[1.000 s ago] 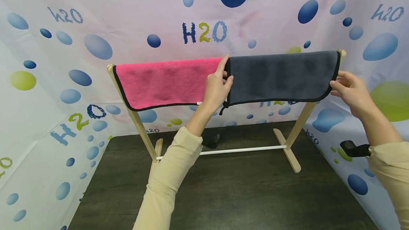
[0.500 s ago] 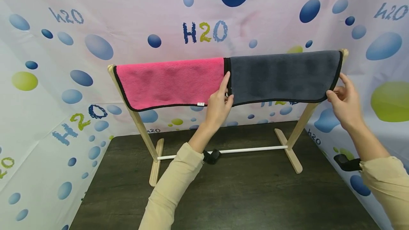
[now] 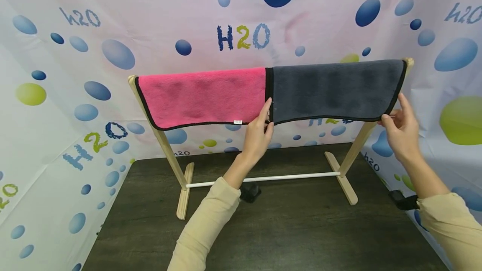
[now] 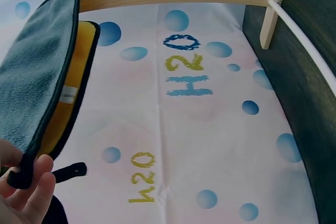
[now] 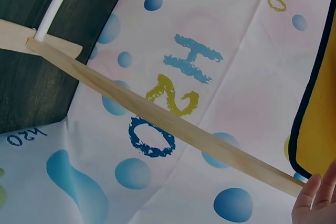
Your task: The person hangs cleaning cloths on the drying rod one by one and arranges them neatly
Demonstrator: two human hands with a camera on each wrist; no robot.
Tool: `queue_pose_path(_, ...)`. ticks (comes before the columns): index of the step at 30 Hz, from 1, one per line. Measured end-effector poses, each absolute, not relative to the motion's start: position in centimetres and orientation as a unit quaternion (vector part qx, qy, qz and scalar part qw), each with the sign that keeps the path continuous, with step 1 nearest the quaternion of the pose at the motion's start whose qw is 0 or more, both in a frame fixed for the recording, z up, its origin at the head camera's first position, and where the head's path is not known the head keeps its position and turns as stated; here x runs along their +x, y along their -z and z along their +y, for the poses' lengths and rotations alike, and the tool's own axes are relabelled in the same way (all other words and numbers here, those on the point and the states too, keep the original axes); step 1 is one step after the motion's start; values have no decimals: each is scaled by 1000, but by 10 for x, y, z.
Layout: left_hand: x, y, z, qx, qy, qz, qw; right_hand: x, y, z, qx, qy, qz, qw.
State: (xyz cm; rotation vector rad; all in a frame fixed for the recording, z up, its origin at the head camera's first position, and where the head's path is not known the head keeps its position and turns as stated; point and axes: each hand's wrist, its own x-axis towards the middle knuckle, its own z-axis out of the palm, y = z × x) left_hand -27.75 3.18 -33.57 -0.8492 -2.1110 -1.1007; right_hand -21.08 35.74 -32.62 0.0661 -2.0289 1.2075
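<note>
A grey towel [image 3: 335,91] with black edging hangs over the right half of a wooden rack, beside a pink towel [image 3: 203,99] on the left half. My left hand [image 3: 257,137] pinches the grey towel's lower left corner, where the two towels meet. At the lower right corner, my right hand [image 3: 403,131] holds the black edge between thumb and fingers. The left wrist view shows the corner gripped by the left hand [image 4: 29,192] and a yellow underside [image 4: 79,72] with a white label. Only fingertips of the right hand [image 5: 317,203] appear in the right wrist view.
The rack has slanted wooden legs [image 3: 168,154], flat feet [image 3: 340,179] and a white lower bar [image 3: 290,177]. It stands on a dark wooden table [image 3: 301,229]. Close behind is a curtain [image 3: 150,11] printed with blue bubbles and H2O lettering.
My left hand has slid down the grey towel's left edge to its lower corner. The right hand has moved down and slightly left along the lower right corner. Both towels still hang in place.
</note>
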Motion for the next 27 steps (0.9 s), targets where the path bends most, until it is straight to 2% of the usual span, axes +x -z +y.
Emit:
queue_pose_path(13,-266,370,14,-315,404,-794,326,-199,353,342,94,-647,-692,307)
queue_pose_path(20,-254,390,0,-293,358,-814,351,-192,369,334,107,-635,-713,277)
queue_pose_path(27,-241,412,-24,-288,321,-839,333,-185,386,325,112,-612,-746,236)
